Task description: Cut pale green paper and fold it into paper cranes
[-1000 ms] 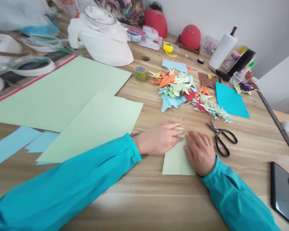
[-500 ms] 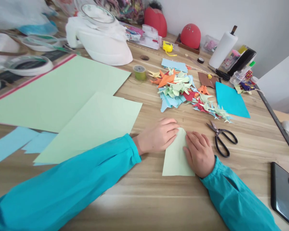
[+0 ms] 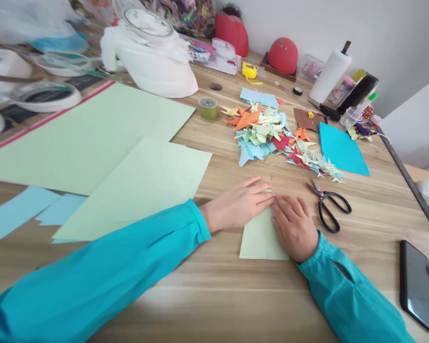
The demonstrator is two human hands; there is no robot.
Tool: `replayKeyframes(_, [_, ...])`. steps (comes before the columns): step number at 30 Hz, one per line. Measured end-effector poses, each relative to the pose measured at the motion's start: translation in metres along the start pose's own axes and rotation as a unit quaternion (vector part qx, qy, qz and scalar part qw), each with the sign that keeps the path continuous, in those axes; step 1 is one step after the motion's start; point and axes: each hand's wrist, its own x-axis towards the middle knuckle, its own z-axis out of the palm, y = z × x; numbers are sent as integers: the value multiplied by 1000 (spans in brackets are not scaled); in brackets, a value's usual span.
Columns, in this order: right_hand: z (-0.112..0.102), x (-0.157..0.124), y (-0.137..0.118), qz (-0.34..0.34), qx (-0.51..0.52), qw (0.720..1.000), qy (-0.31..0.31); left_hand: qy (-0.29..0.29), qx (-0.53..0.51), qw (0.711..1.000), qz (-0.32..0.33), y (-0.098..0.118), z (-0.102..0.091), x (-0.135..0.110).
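Note:
A small pale green sheet of paper [image 3: 262,240] lies on the wooden table under both of my hands. Across its top end rests my left hand [image 3: 238,202], fingers stretched out and flat, covering that part of the paper. My right hand [image 3: 295,226] lies along the paper's right edge with its fingers extended, their tips touching or nearly touching the left fingertips. To the right of that hand are black-handled scissors [image 3: 329,202], their blades slightly apart. Larger pale green sheets [image 3: 153,186] spread out beside my left forearm.
Folded paper cranes [image 3: 260,128] in several colours are heaped beyond my hands, near a spool of thread [image 3: 208,108]. Bright blue paper [image 3: 343,150] lies at the right, a phone [image 3: 418,286] near the right edge. Tape rolls [image 3: 45,96] and a white bag-like bundle [image 3: 150,62] stand at the back left.
My left hand has slid right across the top of the small green sheet and now covers its upper end. My right hand has hardly moved.

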Motion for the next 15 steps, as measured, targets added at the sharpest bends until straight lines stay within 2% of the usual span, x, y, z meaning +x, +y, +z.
replayKeyframes(5, [-5,3,-2,-21,-38,999,9,13,23,1000,-1,3,-1,4])
replayKeyframes(15, [-13,-4,-13,-24,-102,994,-12,38,36,998,-40,8,-3,4])
